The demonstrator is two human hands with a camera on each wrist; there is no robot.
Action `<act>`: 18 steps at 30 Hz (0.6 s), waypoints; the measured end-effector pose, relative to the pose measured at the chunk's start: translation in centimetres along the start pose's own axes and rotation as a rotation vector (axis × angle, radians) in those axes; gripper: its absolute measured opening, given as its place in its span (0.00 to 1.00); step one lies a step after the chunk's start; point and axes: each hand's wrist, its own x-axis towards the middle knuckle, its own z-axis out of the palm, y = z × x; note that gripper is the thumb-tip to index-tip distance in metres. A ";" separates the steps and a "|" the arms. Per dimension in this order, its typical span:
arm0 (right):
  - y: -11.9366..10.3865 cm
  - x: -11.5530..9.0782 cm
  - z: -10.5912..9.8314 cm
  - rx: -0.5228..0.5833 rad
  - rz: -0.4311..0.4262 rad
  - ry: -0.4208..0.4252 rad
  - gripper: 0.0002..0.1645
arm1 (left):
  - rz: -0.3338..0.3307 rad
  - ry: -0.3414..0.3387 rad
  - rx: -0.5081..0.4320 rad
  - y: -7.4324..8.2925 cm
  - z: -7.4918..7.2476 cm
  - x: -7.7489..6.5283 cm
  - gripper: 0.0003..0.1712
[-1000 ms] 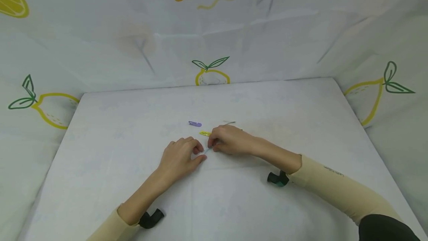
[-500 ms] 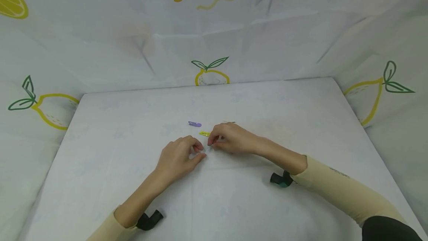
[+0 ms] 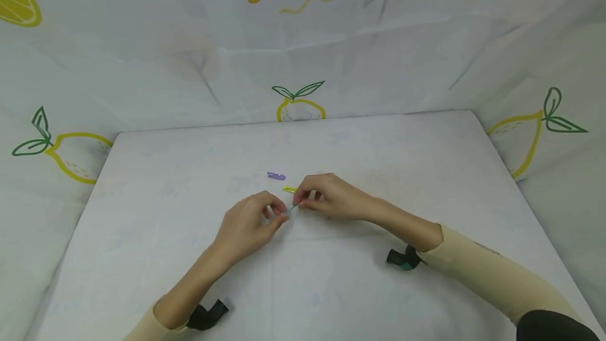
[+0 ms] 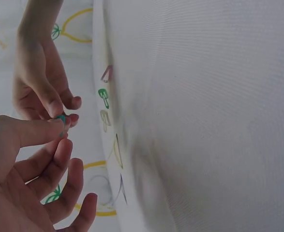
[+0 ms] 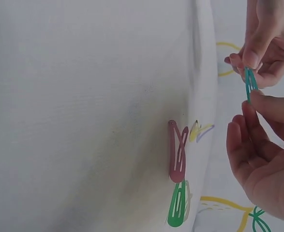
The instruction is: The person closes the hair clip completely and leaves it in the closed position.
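A teal snap hair clip is stretched between my two hands, close over the middle of the table. Thumb and fingertips of my left hand pinch one end of it. At the other end, my right hand pinches it between thumb and forefinger. In the right wrist view the clip's slim arms stand slightly apart. Seen from the left wrist, the left thumb covers most of the clip, leaving a bit of teal. A yellow hair clip lies just beyond the right fingertips, partly hidden by them.
Beyond the hands lies a purple hair clip. Pink, green and beige hair clips lie on the white table, mostly hidden behind the right hand in the head view. White lemon-print cloth surrounds the table.
The left hand has drawn slightly back to the left. The right wrist and sleeve have shifted a little rightward and down. The teal clip shows darker between the fingertips now.
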 end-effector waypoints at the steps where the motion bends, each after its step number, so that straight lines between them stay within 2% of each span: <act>1: 0.0 -0.1 0.0 0.014 0.003 0.001 0.07 | 0.000 0.000 -0.008 0.0 -0.1 0.0 0.06; 10: -0.3 -0.4 -0.2 0.135 -0.002 0.004 0.08 | 0.033 0.002 -0.075 0.2 -1.3 -0.2 0.07; 18: -0.5 -0.5 -0.2 0.141 -0.010 0.006 0.08 | 0.055 -0.008 -0.102 0.2 -1.5 -0.3 0.07</act>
